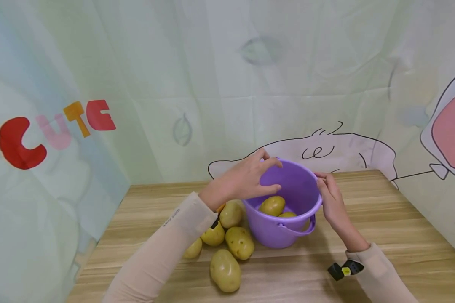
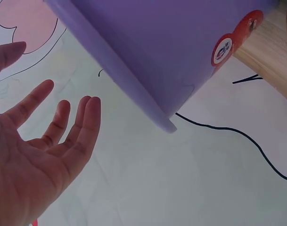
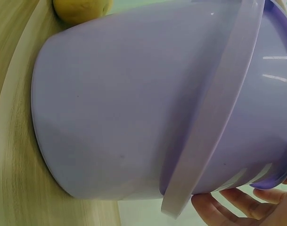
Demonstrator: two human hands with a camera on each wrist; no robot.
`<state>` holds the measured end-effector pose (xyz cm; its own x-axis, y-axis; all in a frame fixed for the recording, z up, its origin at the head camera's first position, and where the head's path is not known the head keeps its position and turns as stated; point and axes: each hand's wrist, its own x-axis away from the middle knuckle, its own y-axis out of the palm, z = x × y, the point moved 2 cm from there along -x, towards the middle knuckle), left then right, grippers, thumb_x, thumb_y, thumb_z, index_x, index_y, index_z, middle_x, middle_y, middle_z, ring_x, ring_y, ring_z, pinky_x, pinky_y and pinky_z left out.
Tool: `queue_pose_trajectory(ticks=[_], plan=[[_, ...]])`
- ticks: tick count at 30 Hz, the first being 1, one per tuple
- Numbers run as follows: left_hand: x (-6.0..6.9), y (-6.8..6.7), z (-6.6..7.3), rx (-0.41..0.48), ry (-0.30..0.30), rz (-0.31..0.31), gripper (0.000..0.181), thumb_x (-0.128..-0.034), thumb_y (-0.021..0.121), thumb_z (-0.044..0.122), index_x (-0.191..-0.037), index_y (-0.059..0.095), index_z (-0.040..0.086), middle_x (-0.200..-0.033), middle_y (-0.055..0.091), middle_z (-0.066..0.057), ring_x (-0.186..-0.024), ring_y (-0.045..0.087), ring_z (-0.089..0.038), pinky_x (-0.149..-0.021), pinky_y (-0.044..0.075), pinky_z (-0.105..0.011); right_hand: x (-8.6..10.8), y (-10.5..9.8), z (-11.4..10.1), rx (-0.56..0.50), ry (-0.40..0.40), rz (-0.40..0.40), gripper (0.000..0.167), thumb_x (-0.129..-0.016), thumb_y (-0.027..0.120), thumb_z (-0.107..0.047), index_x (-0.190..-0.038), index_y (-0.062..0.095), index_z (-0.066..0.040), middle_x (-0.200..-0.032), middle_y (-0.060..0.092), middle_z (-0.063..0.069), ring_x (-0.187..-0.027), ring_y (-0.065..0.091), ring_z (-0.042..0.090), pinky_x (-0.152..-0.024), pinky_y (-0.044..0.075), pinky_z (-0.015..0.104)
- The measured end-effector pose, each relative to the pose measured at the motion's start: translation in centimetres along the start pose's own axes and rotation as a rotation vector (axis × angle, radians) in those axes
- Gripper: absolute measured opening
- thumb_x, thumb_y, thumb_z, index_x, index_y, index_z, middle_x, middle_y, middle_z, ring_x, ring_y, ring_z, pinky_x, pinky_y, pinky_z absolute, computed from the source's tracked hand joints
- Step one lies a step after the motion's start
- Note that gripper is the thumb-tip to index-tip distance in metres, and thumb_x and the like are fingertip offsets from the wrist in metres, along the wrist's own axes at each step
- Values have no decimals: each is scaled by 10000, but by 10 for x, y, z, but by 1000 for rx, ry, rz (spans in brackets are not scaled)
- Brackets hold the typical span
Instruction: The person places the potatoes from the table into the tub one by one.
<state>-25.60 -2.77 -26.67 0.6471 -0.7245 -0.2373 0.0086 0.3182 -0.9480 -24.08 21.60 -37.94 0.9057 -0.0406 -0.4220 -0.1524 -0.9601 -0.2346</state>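
A purple plastic bucket stands upright on the table, its handle hanging down at the front. Inside it lie a yellowish potato and part of another. My left hand hovers at the bucket's left rim, fingers spread and holding nothing; the left wrist view shows the same hand apart from the bucket wall. With thumb and fingers, my right hand grips the right rim. Its fingertips appear beside the rim in the right wrist view.
Several potatoes lie on the wooden table left of the bucket, the closest being one potato at the front. My left forearm partly covers the group. A printed curtain hangs behind the table and along its sides.
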Motion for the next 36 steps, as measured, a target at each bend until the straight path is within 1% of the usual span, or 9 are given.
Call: queue_pose_trajectory(ticks=[7,13,18,24,27,32,36], plan=[[3,-1,-2,3,-5,7,460,-932,657,430,-1329,563,219,-1189,447,-26,-969,517,-143,-825,466,-283,0,1,0,-7,1,3,401,-1086,368,-229,-1346,476,56,-1217,588,276,-942,612,160,-740,525,238],[8,-3,-6,34,-25,8,444,-937,653,422,-1326,557,230,-1215,457,-37,-985,534,-154,-819,483,-292,0,2,0,-3,8,6,402,-1086,371,-238,-1345,478,51,-1221,584,271,-941,614,182,-736,531,259],[13,-6,-10,52,-25,21,434,-941,654,405,-1326,560,227,-1225,462,-56,-1015,546,-182,-840,488,-314,0,2,1,4,9,5,400,-1085,373,-238,-1346,480,46,-1225,584,269,-942,613,171,-741,529,259],[19,-11,-16,66,-31,41,431,-943,652,404,-1324,562,223,-1200,458,-61,-950,549,-163,-796,499,-309,0,2,0,-1,1,2,395,-1084,375,-227,-1342,483,53,-1223,586,274,-940,611,139,-747,527,241],[24,-14,-19,70,-42,50,421,-947,650,394,-1319,563,216,-1197,456,-72,-926,565,-185,-770,506,-314,0,3,0,-5,1,-1,399,-1085,374,-228,-1343,480,56,-1223,583,272,-937,609,135,-743,525,236],[30,-17,-24,65,-68,41,431,-957,634,402,-1331,551,205,-1218,451,-79,-956,598,-251,-764,518,-331,0,3,-1,-2,-3,-2,405,-1087,367,-231,-1343,470,65,-1217,574,276,-944,606,149,-748,528,241],[33,-19,-27,68,-76,32,441,-968,618,405,-1345,538,191,-1228,449,-77,-965,590,-247,-784,515,-336,0,2,0,-11,-9,-5,407,-1088,362,-226,-1340,458,79,-1214,563,284,-959,603,164,-766,531,248]])
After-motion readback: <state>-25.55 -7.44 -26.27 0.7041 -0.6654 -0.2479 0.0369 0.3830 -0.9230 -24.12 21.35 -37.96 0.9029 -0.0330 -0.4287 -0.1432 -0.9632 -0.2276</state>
